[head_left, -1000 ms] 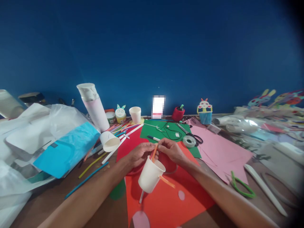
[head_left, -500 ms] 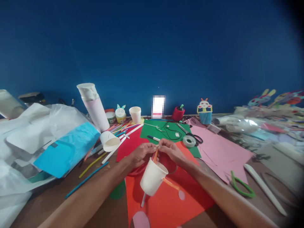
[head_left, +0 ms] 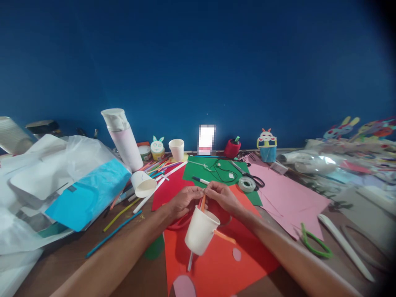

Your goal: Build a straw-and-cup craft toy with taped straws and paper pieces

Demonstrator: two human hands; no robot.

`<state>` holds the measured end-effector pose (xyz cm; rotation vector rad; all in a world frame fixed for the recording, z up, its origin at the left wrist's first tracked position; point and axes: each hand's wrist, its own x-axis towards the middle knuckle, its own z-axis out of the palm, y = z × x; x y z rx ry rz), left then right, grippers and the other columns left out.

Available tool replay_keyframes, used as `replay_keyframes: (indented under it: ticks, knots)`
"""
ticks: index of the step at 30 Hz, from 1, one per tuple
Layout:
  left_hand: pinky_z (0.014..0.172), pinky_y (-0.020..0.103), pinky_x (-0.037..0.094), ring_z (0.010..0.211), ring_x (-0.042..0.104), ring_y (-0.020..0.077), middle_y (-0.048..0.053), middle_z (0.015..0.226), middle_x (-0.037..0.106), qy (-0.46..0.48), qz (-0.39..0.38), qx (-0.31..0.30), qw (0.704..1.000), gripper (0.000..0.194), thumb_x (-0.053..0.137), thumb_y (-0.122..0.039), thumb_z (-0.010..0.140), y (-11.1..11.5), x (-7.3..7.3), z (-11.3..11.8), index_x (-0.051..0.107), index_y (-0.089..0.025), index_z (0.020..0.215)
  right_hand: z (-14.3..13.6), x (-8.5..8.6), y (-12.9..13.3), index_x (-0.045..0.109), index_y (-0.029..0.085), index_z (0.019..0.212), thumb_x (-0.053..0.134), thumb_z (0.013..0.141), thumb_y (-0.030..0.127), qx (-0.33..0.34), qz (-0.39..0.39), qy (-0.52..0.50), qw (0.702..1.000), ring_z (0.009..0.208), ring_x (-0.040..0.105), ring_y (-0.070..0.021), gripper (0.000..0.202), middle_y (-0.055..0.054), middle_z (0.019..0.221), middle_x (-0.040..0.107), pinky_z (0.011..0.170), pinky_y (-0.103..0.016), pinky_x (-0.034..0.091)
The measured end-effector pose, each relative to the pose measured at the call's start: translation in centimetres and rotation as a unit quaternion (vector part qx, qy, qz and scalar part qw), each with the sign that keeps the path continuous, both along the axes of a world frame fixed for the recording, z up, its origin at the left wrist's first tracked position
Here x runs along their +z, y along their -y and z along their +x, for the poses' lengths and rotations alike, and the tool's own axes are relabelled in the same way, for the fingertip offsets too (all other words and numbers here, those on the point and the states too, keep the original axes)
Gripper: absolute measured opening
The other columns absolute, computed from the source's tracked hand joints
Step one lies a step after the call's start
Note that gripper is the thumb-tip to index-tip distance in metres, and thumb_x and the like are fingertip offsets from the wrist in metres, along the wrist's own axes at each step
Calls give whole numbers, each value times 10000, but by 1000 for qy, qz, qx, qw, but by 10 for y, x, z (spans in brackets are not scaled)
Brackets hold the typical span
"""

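Observation:
My left hand (head_left: 189, 200) and my right hand (head_left: 220, 196) meet at the fingertips, both pinching the top of an orange strip (head_left: 203, 203). The strip rises out of a white paper cup (head_left: 201, 233), which hangs tilted below my fingers, mouth upward. Beside it in the cup's mouth is something red, mostly hidden. A thin pale stick (head_left: 190, 262) pokes out through the cup's bottom. Another orange strip (head_left: 225, 236) sticks out of the cup's right side. Beneath lies orange-red paper (head_left: 216, 276), with a small pink paper oval (head_left: 236, 254) on it.
Scissors (head_left: 255, 180) and a tape roll (head_left: 246, 184) lie beyond my right hand, near pink sheets (head_left: 284, 194). To the left are a tipped paper cup (head_left: 144, 184), straws and pipe cleaners (head_left: 113, 235). A bottle (head_left: 123, 140) and another cup (head_left: 176, 149) stand farther back.
The hanging cup has swung slightly to the right, with its stick and side strip. The side strip's tip has moved up, away from the pink oval. Both hands keep their pinch almost unmoved.

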<state>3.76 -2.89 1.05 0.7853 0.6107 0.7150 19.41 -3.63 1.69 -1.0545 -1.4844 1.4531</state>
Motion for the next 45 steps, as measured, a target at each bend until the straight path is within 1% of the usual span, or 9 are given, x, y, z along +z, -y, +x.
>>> replay_keyframes:
  ticks: [3,6,11,17,21,31,36,41,45]
  knots:
    - [526,234,451,522,600,139,33,615,599,5,2,-2,1000,167,673,-209,677,-1,-4,1,558,-103,738,-2,1,1,431,221,628,575,713,450,-11,4,1,1000,483,535,-128,284,37,523,547,494,-245,406]
    - [525,239,443,516,588,136,31,624,599,4,10,9,1000,179,672,-231,682,-1,-5,2,548,-112,732,-2,3,2,441,223,627,532,748,449,-21,17,8,1000,471,527,-123,272,39,519,541,484,-240,394]
    - [544,242,428,518,564,127,38,615,597,8,22,18,1000,166,663,-219,690,0,-5,3,555,-103,742,-1,8,3,456,222,590,538,748,385,-51,48,53,996,473,501,-115,242,41,498,525,472,-225,369]
    - [581,226,399,560,547,109,13,612,572,26,22,12,999,203,693,-251,673,-1,-7,1,568,-104,735,1,0,-2,477,203,590,551,717,372,-76,42,39,995,487,451,-99,224,41,523,493,474,-215,359]
    - [570,227,385,553,543,109,7,604,566,14,15,12,1000,254,725,-281,634,-1,-9,2,575,-106,740,2,-3,-3,494,196,595,563,711,382,-73,45,44,995,512,456,-100,230,32,550,515,493,-216,366]
    - [484,203,339,454,488,81,-9,519,543,-7,13,48,999,231,743,-217,578,0,-10,5,546,-105,629,2,1,-1,532,188,653,562,738,408,-53,46,34,997,538,476,-102,238,20,600,545,515,-221,369]
    - [451,207,307,418,467,84,-16,480,521,-40,34,52,997,238,733,-232,579,1,-12,6,526,-116,589,4,-1,-4,527,180,602,597,710,394,-63,51,64,995,518,441,-93,250,29,569,512,501,-219,339]
    - [459,210,317,424,473,87,-10,484,528,-49,33,39,997,267,741,-270,581,0,-11,5,523,-116,588,6,-4,-5,535,172,604,597,708,400,-55,42,42,997,508,432,-84,258,30,567,514,493,-212,332]
    - [525,226,364,489,515,102,6,545,563,-9,17,20,1000,319,757,-333,566,1,-7,5,549,-105,647,6,-5,-6,531,169,622,593,711,417,-61,29,22,997,506,435,-78,271,33,571,522,486,-201,336]
